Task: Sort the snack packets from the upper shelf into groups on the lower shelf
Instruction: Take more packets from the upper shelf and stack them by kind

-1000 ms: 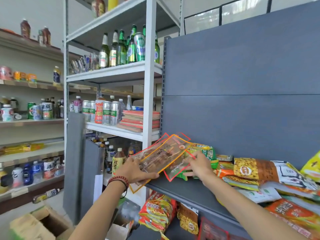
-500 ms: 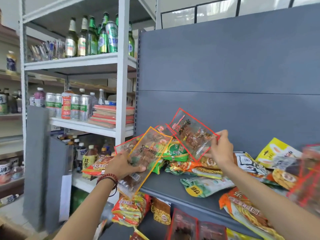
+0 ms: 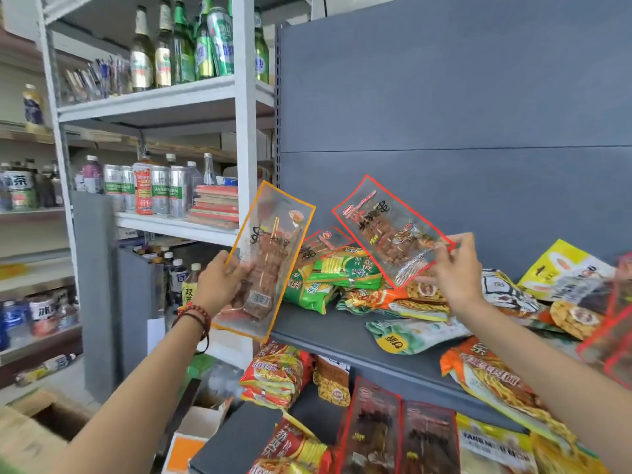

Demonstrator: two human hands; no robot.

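Observation:
My left hand (image 3: 221,285) grips a clear, orange-edged skewer packet (image 3: 270,254), held upright just left of the grey upper shelf (image 3: 328,331). My right hand (image 3: 456,268) pinches the lower end of a clear, red-edged skewer packet (image 3: 386,230), lifted above the pile. A third red-edged packet (image 3: 319,242) lies behind green packets (image 3: 337,271). More mixed snack packets (image 3: 420,335) cover the upper shelf. On the lower shelf (image 3: 249,429) lie red noodle packets (image 3: 277,374) and dark red-edged packets (image 3: 374,429).
A white rack (image 3: 244,131) with beer bottles (image 3: 181,46), cans (image 3: 160,191) and stacked booklets (image 3: 215,205) stands left of the grey unit. Cardboard boxes (image 3: 37,425) sit on the floor at lower left. More drink shelves line the far left wall.
My right hand has lifted the red-edged packet up and right, away from the others. My left hand has turned the orange-edged packet more upright. The view has shifted right.

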